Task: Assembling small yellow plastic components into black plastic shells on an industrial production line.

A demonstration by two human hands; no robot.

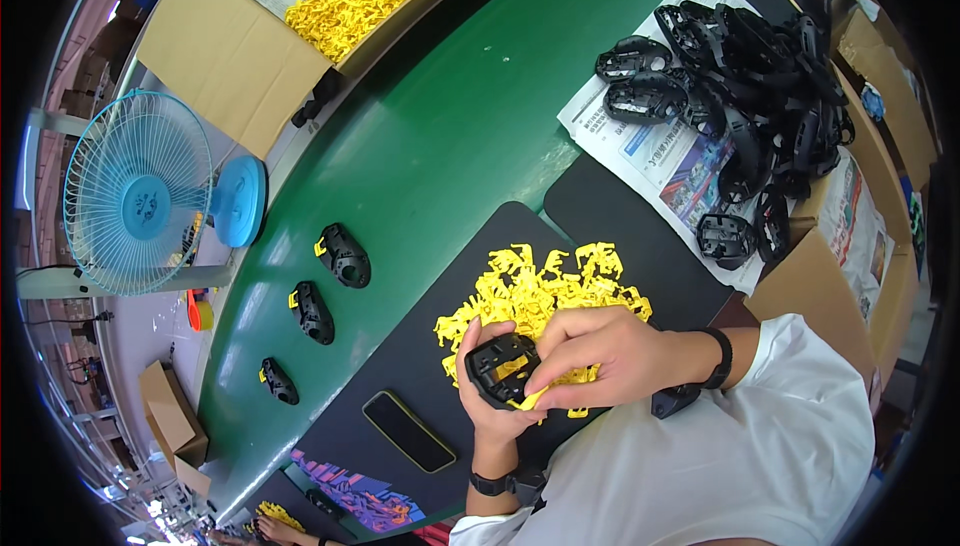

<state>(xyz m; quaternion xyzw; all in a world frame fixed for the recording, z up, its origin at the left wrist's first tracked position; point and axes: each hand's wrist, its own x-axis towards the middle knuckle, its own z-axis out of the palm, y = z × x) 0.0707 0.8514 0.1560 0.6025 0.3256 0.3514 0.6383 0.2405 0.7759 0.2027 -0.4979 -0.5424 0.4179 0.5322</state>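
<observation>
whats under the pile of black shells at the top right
The pile of black shells lies on sheets of newspaper spread over the green belt and a black mat. What lies under the paper's far end, beneath the shells, is covered.

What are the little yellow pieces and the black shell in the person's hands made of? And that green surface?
The yellow pieces look like moulded plastic: uniform bright colour, thin identical shapes. The black shell, held in the left hand while the right hand presses a yellow piece into it, seems to be hard plastic with a dull sheen and ribbed inside. The green surface looks like a smooth rubbery belt, though that is uncertain.
</observation>
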